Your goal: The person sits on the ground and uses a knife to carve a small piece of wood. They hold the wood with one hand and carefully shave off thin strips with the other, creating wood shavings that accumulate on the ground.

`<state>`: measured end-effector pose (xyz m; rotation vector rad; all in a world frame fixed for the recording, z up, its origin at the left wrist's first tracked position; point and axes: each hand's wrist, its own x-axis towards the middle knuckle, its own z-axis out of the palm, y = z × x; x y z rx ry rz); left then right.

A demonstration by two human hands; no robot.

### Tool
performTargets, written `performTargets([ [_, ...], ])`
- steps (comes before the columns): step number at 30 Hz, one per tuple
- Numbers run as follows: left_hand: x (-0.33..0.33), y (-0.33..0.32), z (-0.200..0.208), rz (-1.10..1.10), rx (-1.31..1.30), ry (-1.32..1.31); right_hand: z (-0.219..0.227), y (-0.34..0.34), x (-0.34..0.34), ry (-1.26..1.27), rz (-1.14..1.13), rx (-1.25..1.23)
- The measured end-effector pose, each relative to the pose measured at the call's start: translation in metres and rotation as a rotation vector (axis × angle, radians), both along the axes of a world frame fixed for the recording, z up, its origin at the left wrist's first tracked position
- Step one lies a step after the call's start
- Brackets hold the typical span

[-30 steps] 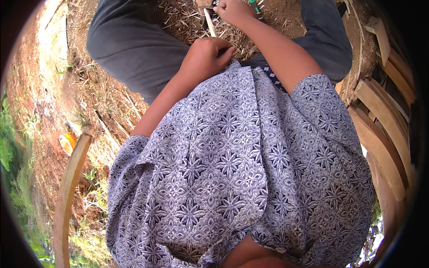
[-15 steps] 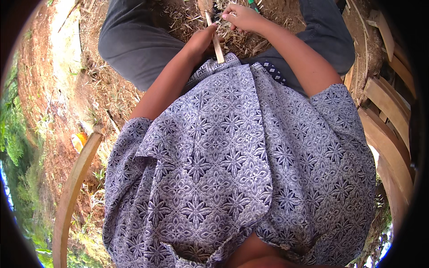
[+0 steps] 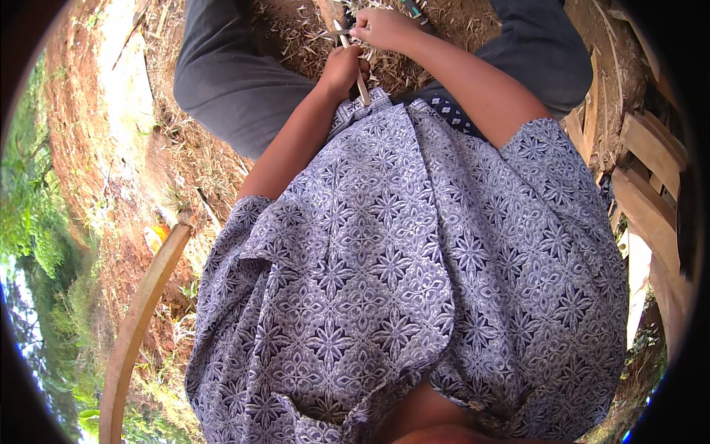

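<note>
Between my legs, my left hand (image 3: 342, 71) is closed round a pale wooden stick (image 3: 363, 90). The stick's near end points toward my shirt hem, and its far end rises past my fingers. My right hand (image 3: 384, 29) is closed on a knife, whose thin blade (image 3: 331, 33) lies across the stick just beyond my left fist. The knife's handle is hidden in the right fist. Below both hands lie wood shavings (image 3: 307, 46). Just beyond the right hand is an object with a green part (image 3: 414, 9), cut off by the upper edge.
Another piece of wood (image 3: 329, 10) stands beyond the stick. My bent legs in dark trousers (image 3: 229, 81) flank the work. Curved wooden boards (image 3: 647, 214) are stacked at the right. A long wooden beam (image 3: 144, 318) rises at the left, near an orange object (image 3: 155, 237) on the earth.
My right hand has moved slightly left and down toward the stick, and the knife blade now shows across it. My left fist has turned a little. The whole view has shifted slightly.
</note>
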<state>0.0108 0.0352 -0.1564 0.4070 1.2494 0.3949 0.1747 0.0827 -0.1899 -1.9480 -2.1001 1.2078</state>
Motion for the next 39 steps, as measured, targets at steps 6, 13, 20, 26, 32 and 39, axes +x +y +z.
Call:
performTargets([
  [6,-0.002,-0.002,0.004,0.008,0.026,-0.017,0.014,0.008,-0.008,-0.042,-0.029,-0.015],
  [13,-0.001,-0.004,0.007,0.014,0.013,-0.022,0.038,0.013,-0.018,-0.048,-0.191,-0.162],
  [20,-0.002,-0.004,0.0,-0.002,-0.054,-0.012,-0.02,0.015,0.004,0.043,-0.204,-0.143],
  [26,-0.008,0.007,-0.009,-0.006,-0.066,0.008,-0.042,0.014,0.019,-0.039,-0.111,0.012],
  [32,-0.017,0.015,-0.015,-0.03,-0.044,0.049,-0.018,0.008,-0.008,0.161,-0.26,-0.181],
  [39,-0.011,0.015,-0.013,-0.102,0.022,0.003,-0.026,0.008,0.013,0.342,-0.394,-0.495],
])
